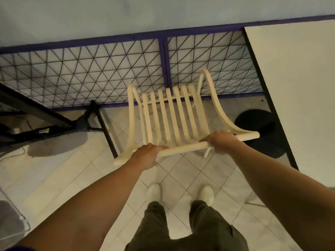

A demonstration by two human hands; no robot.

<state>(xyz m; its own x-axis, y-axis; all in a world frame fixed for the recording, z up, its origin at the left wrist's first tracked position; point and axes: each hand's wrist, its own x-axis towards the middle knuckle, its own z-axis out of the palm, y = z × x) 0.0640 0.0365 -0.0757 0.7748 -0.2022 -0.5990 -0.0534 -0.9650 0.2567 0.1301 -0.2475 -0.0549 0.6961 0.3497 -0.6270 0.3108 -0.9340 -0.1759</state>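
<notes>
Both hands are gripping one cream chair (172,115) at the centre of the frame: the left hand (147,154) and the right hand (222,142) are each curling over its top rail (184,148), well apart. The chair is sitting between a black stand (94,115) on the left and the dark edge of a white table (293,87) on the right, with a narrow gap on each side. Its far end is nearly reaching the lower bar of a purple wire fence (81,73). Open tiled floor (68,174) is lying below and toward the person. The fingertips are hiding behind the rail, the chair's legs are mostly out of sight, and the table is running off the right edge. Roughly seven slats are showing, along with two white shoes (153,192) and one round black base (261,127) under the table.
</notes>
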